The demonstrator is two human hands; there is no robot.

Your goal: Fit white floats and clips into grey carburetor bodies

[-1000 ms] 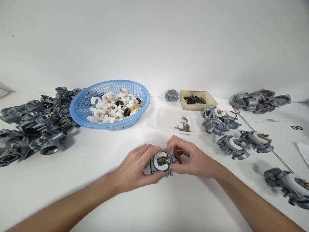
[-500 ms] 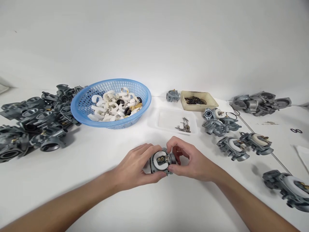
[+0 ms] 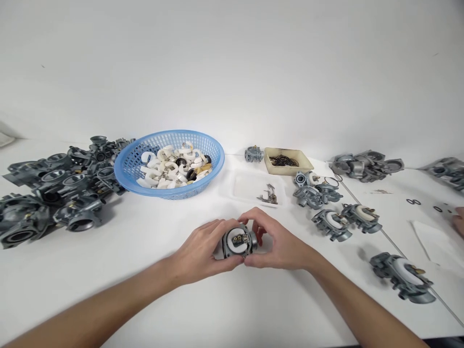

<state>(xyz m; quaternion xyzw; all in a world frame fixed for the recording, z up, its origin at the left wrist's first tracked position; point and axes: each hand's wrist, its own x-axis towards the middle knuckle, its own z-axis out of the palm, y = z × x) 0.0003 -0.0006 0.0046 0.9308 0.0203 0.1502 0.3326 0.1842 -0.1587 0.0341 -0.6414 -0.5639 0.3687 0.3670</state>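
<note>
A grey metal carburetor body (image 3: 250, 245) sits on the white table in front of me, its open side facing up. Inside it lies a white C-shaped float (image 3: 232, 247) around two brass jets. My left hand (image 3: 206, 249) grips the body from the left, thumb along the near edge and fingers over the far side. From the right, my right hand (image 3: 279, 244) holds the same body, with thumb at the near edge and fingers curled at the far right. Parts of the underside are hidden by my hands.
Left stands a pile of carburetor bodies (image 3: 54, 188) beside a blue basket (image 3: 123, 174) of floats. Behind my hands are a clear tray (image 3: 242, 186) of small metal pins and a box (image 3: 304, 164) of black rings. More carburetors (image 3: 402, 275) lie right. Another person's hand (image 3: 459, 221) shows at the right edge.
The view has shifted slightly to the right. My right thumb has moved from beside the float to the near edge of the carburetor body. Another person's hand has come into view.
</note>
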